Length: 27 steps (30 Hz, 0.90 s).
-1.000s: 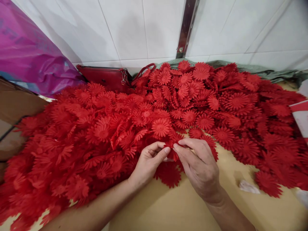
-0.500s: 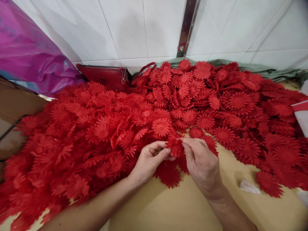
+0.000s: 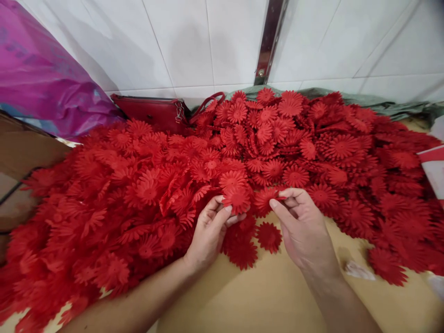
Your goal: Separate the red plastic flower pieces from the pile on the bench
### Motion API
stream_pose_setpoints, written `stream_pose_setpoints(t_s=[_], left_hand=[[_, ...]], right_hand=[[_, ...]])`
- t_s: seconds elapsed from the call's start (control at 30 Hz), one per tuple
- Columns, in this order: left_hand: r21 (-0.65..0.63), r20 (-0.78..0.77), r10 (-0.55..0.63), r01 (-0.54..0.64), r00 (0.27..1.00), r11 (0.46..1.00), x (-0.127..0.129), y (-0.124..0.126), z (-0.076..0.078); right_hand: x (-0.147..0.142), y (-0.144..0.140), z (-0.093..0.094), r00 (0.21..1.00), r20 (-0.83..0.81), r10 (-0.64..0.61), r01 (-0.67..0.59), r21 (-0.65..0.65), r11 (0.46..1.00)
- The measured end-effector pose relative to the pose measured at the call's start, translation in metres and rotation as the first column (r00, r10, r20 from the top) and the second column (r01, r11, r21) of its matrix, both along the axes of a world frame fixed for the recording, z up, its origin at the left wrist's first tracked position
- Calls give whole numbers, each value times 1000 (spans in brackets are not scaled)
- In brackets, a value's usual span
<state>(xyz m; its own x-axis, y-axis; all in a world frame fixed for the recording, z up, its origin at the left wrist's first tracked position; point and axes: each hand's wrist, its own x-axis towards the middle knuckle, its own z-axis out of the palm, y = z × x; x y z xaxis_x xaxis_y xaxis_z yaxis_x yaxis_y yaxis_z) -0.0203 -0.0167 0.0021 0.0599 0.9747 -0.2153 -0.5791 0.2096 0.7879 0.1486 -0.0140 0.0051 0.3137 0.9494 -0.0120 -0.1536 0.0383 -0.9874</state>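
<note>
white tiled wall (image 3: 190, 41) | 1 dark metal strip (image 3: 269, 39) | tan tabletop (image 3: 239, 300)

Left hand (image 3: 210, 233) and right hand (image 3: 307, 231) are pinching, just apart.
Left thumb (image 3: 222, 217) is lying above bent fingers (image 3: 236, 219); right thumb (image 3: 281, 213) is pressing toward its forefinger; left forearm (image 3: 138, 293) and right forearm (image 3: 342, 296) are slanting inward.

head view: looked from the wearer's head | facing: pointed forward and down over the tabletop (image 3: 239, 300) toward the tiled wall (image 3: 190, 46), which showed at the top | range: stood close, the left hand (image 3: 212, 226) and right hand (image 3: 305, 231) near mid-frame, both forearms (image 3: 149, 291) entering at the lower edge
</note>
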Motion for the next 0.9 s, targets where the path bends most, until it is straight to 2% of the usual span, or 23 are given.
stream_pose_setpoints(t_s=[0.13, 0.37, 0.5, 0.57, 0.67, 0.77, 0.9], left_hand=[[33, -45, 8, -6, 999, 999, -1, -1, 1], [169, -207, 19, 17, 978, 986, -2, -5, 2], [200, -229, -28, 75, 973, 977, -4, -7, 2], [210, -288, -32, 96, 957, 973, -4, -8, 4], [234, -413, 37, 66, 910, 970, -3, -7, 8], [241, -476, 92, 29, 875, 970, -3, -6, 10], [258, -502, 132, 2, 855, 966, -2, -6, 10]], right_hand=[[-2, 1, 0, 1000, -26, 14, -15, -26, 1000], [-4, -2, 7, 996, 90, 11, -13, 22, 1000], [-8, -5, 9, 986, 146, 80, -84, 26, 996], [-11, -8, 9, 978, 159, 133, -139, 27, 990], [-14, -11, 8, 961, 201, 192, -202, 29, 979], [-16, -12, 8, 952, 225, 209, -221, 30, 975], [-13, -9, 7, 954, 153, 258, -261, 4, 965]])
